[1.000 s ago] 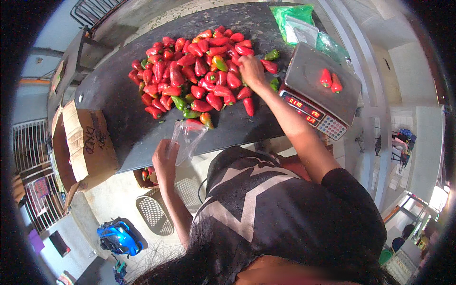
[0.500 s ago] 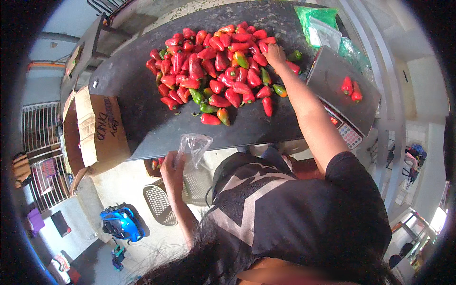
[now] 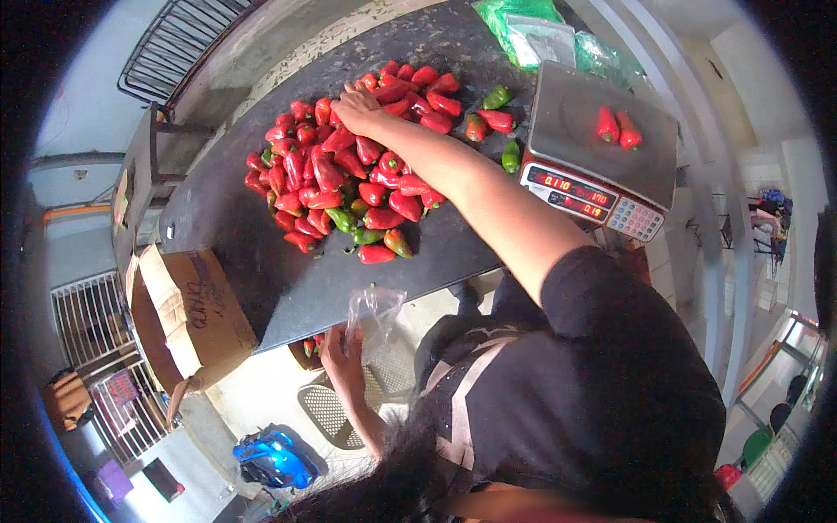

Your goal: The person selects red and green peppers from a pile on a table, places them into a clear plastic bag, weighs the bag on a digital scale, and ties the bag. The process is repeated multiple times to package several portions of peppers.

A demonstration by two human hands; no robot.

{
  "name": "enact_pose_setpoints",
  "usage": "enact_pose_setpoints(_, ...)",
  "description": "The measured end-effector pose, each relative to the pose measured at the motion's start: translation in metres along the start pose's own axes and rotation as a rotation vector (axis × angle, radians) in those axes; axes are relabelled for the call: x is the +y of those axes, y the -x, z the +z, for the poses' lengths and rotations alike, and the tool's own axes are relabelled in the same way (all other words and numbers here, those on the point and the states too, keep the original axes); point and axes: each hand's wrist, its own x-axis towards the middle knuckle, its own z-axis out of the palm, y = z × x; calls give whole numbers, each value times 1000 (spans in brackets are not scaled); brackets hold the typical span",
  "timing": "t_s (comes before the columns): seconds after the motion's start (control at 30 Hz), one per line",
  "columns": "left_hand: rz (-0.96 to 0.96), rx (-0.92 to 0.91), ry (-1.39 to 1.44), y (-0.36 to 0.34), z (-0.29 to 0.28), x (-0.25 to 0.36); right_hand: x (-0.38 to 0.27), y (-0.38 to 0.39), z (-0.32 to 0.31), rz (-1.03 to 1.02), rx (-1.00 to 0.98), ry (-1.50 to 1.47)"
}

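Observation:
My left hand (image 3: 345, 353) is closed on the gathered top of a clear plastic bag (image 3: 377, 315), held just off the table's near edge. My right hand (image 3: 357, 109) reaches across to the far side of a large pile of red peppers (image 3: 327, 174). Its fingers are bent and apart, with their tips touching peppers; no pepper shows clearly in its grip. A few green and part-green peppers (image 3: 342, 218) lie at the pile's near side. Two red peppers (image 3: 618, 128) rest on the steel plate of a digital scale (image 3: 593, 96) at the right.
The dark table (image 3: 214, 205) carries everything. A green plastic package (image 3: 514, 26) lies behind the scale. An open cardboard box (image 3: 205, 305) stands at the left edge. Below are a perforated plastic crate (image 3: 331, 417) and a blue bag (image 3: 277, 458) on the floor.
My right hand has moved left along the pile's far side. Some peppers on the right now lie apart from the main heap. My left hand still holds the bag; the view has shifted.

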Motion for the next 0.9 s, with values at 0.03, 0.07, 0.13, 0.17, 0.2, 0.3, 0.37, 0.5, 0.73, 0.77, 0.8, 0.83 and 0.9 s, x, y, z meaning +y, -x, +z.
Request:
enact_pose_setpoints(0.03,5,32,-50,8,-3,-6,-4,-6,8,35,-112,64)
enact_pose_setpoints(0.07,-41,33,-34,18,-7,-14,-8,-13,15,65,-226,126)
enact_pose_setpoints(0.13,-129,43,-74,38,-14,-28,-12,-26,27,45,-281,231)
enact_pose_setpoints(0.17,-157,45,-55,46,-16,-35,-12,-31,32,31,-337,280)
enact_pose_setpoints(0.2,-185,47,-33,52,-16,-40,-11,-34,36,20,-300,258)
enact_pose_setpoints(0.3,-240,37,-35,60,-12,-45,-3,-37,40,-4,-264,118)
enact_pose_setpoints(0.37,-184,22,47,54,-9,-38,2,-33,37,40,-239,-109)
enact_pose_setpoints(0.5,-136,9,34,26,-8,-12,7,-25,21,71,50,-640)
enact_pose_setpoints(0.73,38,-10,27,-8,3,22,71,23,-61,332,176,-2295)
enact_pose_setpoints(0.77,85,-26,36,-11,7,25,90,37,-79,467,213,-2372)
enact_pose_setpoints(0.8,143,-42,53,-14,11,28,116,58,-98,238,140,-2537)
enact_pose_setpoints(0.83,136,-56,11,-18,17,32,138,81,-117,217,244,-2462)
enact_pose_setpoints(0.9,154,-114,-8,-27,25,41,186,125,-159,392,401,-2012)
